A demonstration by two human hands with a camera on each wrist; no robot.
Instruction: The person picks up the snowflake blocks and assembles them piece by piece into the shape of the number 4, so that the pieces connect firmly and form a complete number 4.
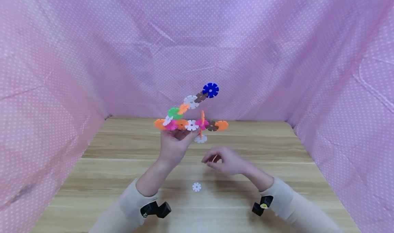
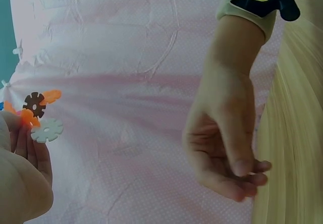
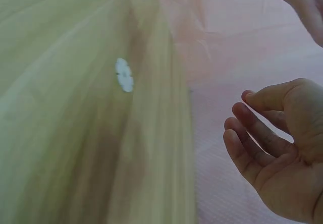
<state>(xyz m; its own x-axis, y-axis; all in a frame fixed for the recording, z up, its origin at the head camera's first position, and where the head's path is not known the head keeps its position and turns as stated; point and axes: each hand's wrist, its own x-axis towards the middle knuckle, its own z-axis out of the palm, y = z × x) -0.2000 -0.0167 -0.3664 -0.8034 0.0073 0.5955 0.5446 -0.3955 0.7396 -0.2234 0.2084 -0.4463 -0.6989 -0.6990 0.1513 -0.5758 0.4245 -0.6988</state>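
My left hand grips a chain of notched plastic discs and holds it up over the table's far part. Orange, pink, white and brown discs form its lower row. From the row's left part, a branch climbs through a green disc to a dark blue disc at the tip. A white disc hangs below the row, near the left fingertips. My right hand hovers lower and to the right, fingers loosely curled, holding nothing. A loose white disc lies on the table nearer me.
A wood-grain table lies under both hands. Pink dotted cloth hangs behind it and along both sides. Black camera mounts sit at the cuffs of both light sleeves.
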